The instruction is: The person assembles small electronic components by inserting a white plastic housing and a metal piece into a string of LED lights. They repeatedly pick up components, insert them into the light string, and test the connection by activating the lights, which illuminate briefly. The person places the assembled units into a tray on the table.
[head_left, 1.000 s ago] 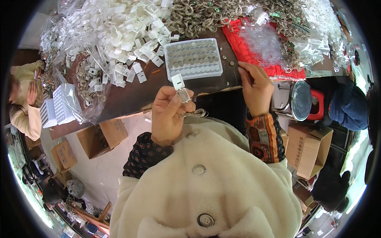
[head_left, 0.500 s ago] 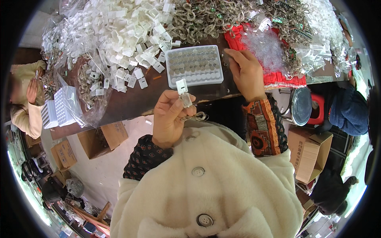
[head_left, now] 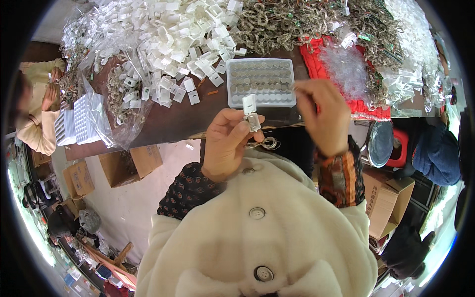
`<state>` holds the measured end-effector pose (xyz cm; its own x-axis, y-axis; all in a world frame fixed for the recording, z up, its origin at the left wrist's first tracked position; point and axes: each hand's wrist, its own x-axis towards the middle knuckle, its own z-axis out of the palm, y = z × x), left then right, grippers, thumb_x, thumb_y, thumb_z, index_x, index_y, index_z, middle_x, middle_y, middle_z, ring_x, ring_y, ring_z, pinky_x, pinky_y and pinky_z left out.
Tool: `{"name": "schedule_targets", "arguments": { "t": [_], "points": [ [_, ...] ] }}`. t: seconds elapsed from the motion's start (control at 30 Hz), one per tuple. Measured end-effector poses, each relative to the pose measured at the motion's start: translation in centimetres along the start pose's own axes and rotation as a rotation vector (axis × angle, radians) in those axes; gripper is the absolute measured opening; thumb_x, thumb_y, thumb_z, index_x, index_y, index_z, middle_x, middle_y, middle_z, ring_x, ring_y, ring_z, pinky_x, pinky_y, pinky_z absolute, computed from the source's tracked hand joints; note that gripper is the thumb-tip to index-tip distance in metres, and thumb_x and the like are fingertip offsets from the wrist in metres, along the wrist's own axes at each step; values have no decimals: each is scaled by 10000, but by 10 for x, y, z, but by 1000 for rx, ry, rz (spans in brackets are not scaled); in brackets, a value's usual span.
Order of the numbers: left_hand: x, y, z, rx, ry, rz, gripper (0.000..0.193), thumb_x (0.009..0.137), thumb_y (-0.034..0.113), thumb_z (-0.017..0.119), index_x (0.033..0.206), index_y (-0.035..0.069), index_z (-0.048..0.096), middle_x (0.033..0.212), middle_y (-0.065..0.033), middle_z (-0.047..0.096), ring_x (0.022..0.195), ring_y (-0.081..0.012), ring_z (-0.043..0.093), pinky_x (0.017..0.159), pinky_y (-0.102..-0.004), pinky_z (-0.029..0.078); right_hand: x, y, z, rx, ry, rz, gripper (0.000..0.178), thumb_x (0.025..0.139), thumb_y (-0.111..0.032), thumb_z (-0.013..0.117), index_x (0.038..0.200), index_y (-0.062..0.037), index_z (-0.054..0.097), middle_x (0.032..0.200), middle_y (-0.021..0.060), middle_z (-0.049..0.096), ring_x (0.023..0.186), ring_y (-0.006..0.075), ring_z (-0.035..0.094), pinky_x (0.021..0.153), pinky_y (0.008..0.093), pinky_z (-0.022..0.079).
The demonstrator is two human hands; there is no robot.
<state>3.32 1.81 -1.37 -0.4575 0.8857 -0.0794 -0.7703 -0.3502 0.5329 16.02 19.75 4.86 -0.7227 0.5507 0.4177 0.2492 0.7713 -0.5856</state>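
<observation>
My left hand (head_left: 225, 143) pinches a small white plastic battery case (head_left: 251, 113), its lid standing open above the box part. Below the fingers hangs a coil of thin wire (head_left: 267, 143), which seems to belong to the case. Just beyond lies a translucent white tray (head_left: 261, 103) holding rows of round silver button cells (head_left: 267, 79). My right hand (head_left: 324, 116) hovers at the tray's right edge, fingers bent toward it. Motion blurs its fingertips, so whether they hold anything is unclear.
A heap of white cases (head_left: 183, 39) covers the table's back left. Bundled wire lights (head_left: 282, 24) lie behind the tray. Clear plastic pieces (head_left: 344, 64) rest on red cloth (head_left: 311, 62) to the right. Another person (head_left: 42, 114) sits far left, beside stacked white trays (head_left: 89, 119).
The picture has shifted, setting the table and tray farther right in it. My right hand has drawn nearer the tray's right edge and toward me. My left hand still holds the battery case.
</observation>
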Motion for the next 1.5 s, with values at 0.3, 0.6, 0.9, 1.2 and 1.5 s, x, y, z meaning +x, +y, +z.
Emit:
{"name": "schedule_targets", "arguments": {
  "t": [0.3,0.6,0.9,1.2,1.5],
  "points": [
    [-3,-1,12,101,24,176,184,984,44,594,1162,0,580,1045,-128,690,878,-210,674,820,-352,563,-13,-55,17,-87,-77,-403,436,685,-23,700,1113,30,636,966,110,605,821,285,620,685,373,531],
    [-8,6,7,-51,66,-4,170,993,74,591,1148,2,583,1022,-115,684,810,-195,687,737,-314,584,-11,-58,31,-8,70,-359,462,667,-54,691,1127,-8,683,944,78,687,815,234,667,717,352,535],
    [-6,5,5,-68,99,-27,138,984,65,604,1110,9,613,995,-109,690,786,-193,684,710,-309,582,-13,-53,40,6,103,-377,458,679,-39,682,1134,15,670,938,62,697,802,218,676,693,329,532],
    [-1,5,4,-50,132,-78,118,977,58,616,1085,12,618,1001,-106,692,777,-181,670,715,-300,565,-11,-47,40,-14,16,-447,509,690,-37,679,1194,25,638,1005,79,702,827,223,678,704,342,537],
    [2,4,0,-10,127,8,165,984,113,618,1118,19,598,1062,-173,696,795,-183,661,751,-336,558,-9,-3,23,-39,243,104,211,856,15,678,1062,-28,705,962,154,697,791,322,675,703,383,542]
  ]
}}
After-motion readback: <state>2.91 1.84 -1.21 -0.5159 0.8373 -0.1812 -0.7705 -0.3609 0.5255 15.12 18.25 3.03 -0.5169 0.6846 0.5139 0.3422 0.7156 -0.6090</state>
